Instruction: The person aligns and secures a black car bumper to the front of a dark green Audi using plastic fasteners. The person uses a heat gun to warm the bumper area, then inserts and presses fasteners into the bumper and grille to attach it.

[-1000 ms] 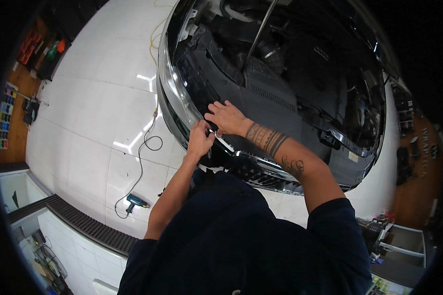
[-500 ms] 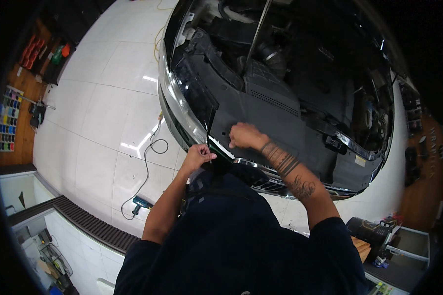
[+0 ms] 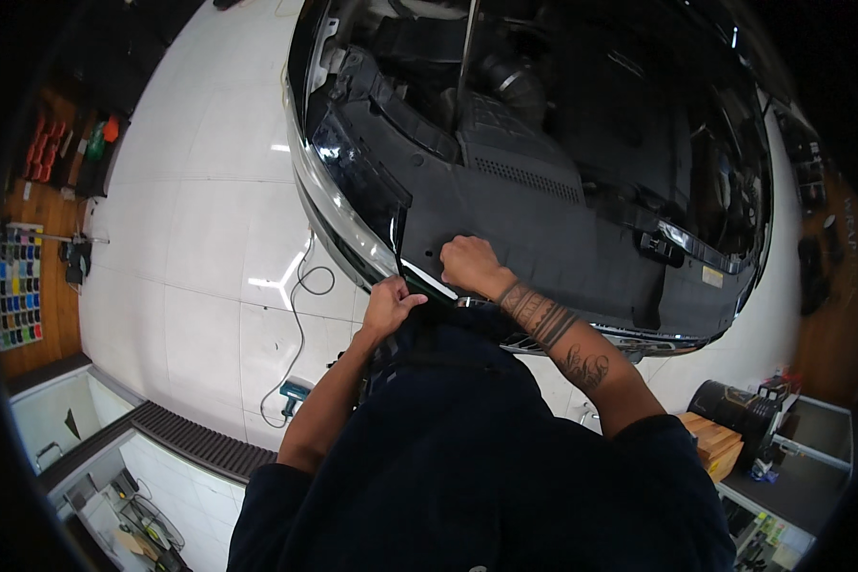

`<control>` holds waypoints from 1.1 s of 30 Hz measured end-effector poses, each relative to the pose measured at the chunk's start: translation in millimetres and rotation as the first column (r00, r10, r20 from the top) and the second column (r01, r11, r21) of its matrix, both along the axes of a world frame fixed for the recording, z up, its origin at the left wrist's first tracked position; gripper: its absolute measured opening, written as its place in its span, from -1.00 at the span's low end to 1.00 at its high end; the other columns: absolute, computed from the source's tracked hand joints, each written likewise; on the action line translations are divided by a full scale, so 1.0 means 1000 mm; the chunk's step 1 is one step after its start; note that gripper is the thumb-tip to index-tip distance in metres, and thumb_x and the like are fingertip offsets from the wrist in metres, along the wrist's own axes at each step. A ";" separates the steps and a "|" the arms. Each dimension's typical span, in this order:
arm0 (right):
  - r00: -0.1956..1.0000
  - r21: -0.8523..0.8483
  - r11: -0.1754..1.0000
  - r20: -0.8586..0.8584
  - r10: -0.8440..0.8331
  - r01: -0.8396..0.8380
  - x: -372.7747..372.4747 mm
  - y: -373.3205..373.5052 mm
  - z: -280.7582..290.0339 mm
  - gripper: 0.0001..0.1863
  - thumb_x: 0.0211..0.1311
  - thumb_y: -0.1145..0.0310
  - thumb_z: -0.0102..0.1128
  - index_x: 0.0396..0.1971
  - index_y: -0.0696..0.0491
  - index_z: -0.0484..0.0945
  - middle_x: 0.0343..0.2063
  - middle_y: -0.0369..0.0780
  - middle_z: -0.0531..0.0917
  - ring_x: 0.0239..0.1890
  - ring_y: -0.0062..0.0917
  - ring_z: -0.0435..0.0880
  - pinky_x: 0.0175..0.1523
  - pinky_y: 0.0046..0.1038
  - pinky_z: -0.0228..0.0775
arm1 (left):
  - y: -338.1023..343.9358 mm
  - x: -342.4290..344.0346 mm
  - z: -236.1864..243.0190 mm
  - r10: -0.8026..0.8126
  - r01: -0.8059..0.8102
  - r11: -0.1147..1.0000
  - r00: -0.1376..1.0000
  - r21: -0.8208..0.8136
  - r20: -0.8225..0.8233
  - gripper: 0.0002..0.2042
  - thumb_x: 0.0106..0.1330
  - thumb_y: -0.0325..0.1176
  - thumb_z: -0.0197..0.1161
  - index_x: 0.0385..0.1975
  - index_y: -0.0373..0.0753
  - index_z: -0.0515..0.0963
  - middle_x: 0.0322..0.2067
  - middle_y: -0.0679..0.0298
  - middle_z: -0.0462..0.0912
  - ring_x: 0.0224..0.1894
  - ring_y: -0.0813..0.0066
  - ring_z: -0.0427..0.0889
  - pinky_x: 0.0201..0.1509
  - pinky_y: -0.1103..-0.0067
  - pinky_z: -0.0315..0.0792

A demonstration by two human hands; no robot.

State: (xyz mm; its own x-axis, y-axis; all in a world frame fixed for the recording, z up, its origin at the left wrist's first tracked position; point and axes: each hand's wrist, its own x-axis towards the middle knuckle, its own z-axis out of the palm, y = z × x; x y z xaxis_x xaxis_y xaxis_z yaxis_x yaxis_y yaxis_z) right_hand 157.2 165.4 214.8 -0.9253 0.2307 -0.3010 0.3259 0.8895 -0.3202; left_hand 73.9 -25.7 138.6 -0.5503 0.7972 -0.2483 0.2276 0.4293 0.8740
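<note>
At the front corner of a car with its engine bay exposed, my left hand (image 3: 391,303) is closed, thumb pressed toward the fingers, beside the lower end of the headlight (image 3: 357,229). Whatever it pinches is too small to make out. A thin dark strip (image 3: 398,234) rises from near those fingertips. My right hand (image 3: 471,263) makes a fist over the front edge of the black plastic engine bay cover (image 3: 534,234), right of a short white edge (image 3: 427,278). The fingers curl under, so anything inside them is hidden.
A blue-green corded tool (image 3: 294,396) lies on the white tiled floor (image 3: 200,238), its cable looping toward the car. Dark ribbed edging (image 3: 200,441) crosses the floor at lower left. A wooden block (image 3: 713,443) and a black drum (image 3: 729,408) stand at lower right.
My view has shifted slightly, moving the car up and left in it. Both hands stay at the same front corner; the right fist has come a little closer to the white edge.
</note>
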 end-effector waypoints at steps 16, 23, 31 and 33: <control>0.575 -0.170 0.549 0.244 -0.781 0.818 0.306 -0.113 -0.027 -0.67 0.15 0.04 0.27 -0.34 0.03 0.67 -0.50 -0.06 0.68 -0.39 -0.14 0.67 -0.26 -0.19 0.47 | -0.016 -0.010 0.047 -0.441 0.714 0.699 0.396 0.032 0.805 -0.83 0.33 -0.61 0.01 -0.11 -0.35 0.40 -0.22 0.14 0.57 -0.25 0.44 0.62 -0.16 0.52 0.58; 0.105 -0.016 0.121 0.618 -0.779 0.992 0.533 -0.321 -0.199 -0.73 0.19 0.23 0.14 -0.18 -0.04 0.69 -0.47 -0.20 0.70 -0.53 -0.38 0.67 -0.32 -0.31 0.51 | 0.135 0.085 0.106 -0.765 0.912 0.409 0.364 -0.036 0.531 -0.78 0.21 -0.58 0.21 -0.13 -0.39 0.53 -0.28 0.20 0.64 -0.35 0.55 0.64 -0.27 0.61 0.55; -0.275 -0.441 -0.453 0.410 -0.869 0.775 0.583 -0.480 -0.189 -0.68 0.19 0.19 0.13 -0.35 0.19 0.64 -0.61 -0.16 0.65 -0.60 -0.39 0.62 -0.55 -0.40 0.45 | 0.301 0.262 0.082 -0.697 0.713 0.700 0.692 -0.028 0.187 -0.88 0.16 -0.48 0.32 -0.34 -0.34 0.57 -0.59 0.34 0.58 -0.61 0.66 0.48 -0.52 0.67 0.41; 0.026 -0.272 0.000 0.093 -0.995 0.962 0.607 -0.504 -0.177 -0.73 0.13 0.27 0.22 -0.31 0.18 0.61 -0.61 -0.18 0.63 -0.63 -0.41 0.60 -0.55 -0.41 0.49 | 0.334 0.292 0.071 -0.614 0.628 0.778 0.770 -0.034 0.174 -0.86 0.16 -0.48 0.34 -0.32 -0.35 0.58 -0.59 0.34 0.58 -0.61 0.65 0.50 -0.51 0.68 0.43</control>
